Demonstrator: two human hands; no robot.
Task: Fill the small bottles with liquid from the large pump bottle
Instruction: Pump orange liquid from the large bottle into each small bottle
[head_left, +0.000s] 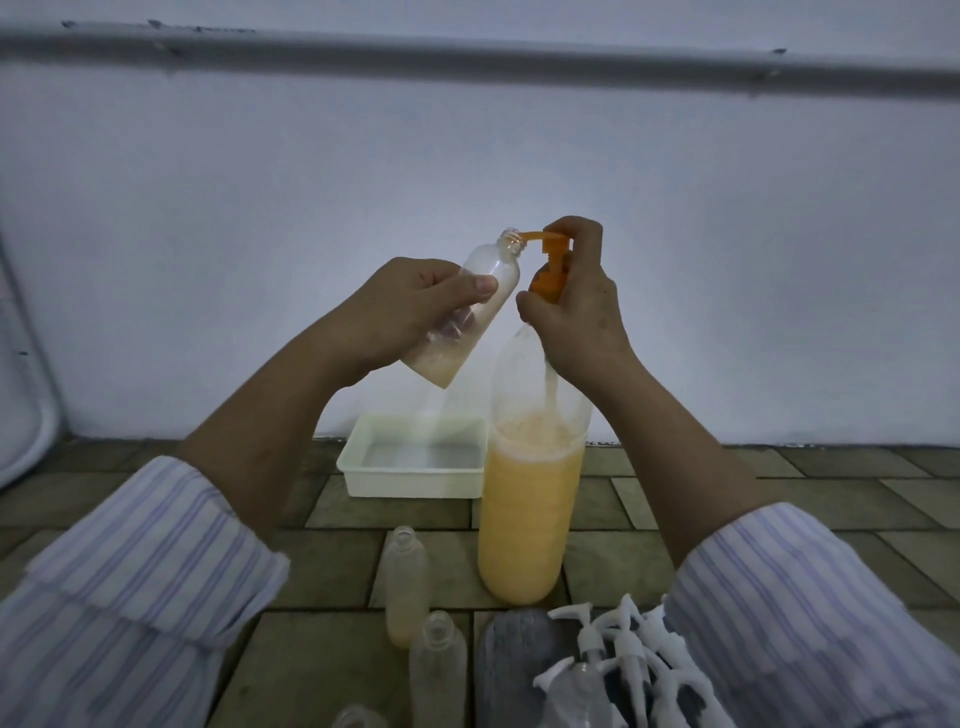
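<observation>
The left hand (410, 306), out of a striped cotton sleeve (140, 561), grips a small clear plastic bottle (467, 312), thumb curled across its front and fingers wrapped behind; the bottle is tilted, its threaded open neck up and to the right, a little pale liquid pooled in its low corner; the orange spout of the pump head (545, 260) reaches to that neck. Below stands a shallow white rectangular plastic tray (415, 483) on the brown tiled floor (343, 566); nearer, three more small clear bottles (406, 587) stand uncapped. The large pump bottle (530, 509), a tall translucent cylinder, is over half full of opaque orange liquid with foam on top; the right hand (576, 306) is clamped round its orange collar, the index finger curled over the pump top; white pump caps (618, 644) lie heaped at lower right.
</observation>
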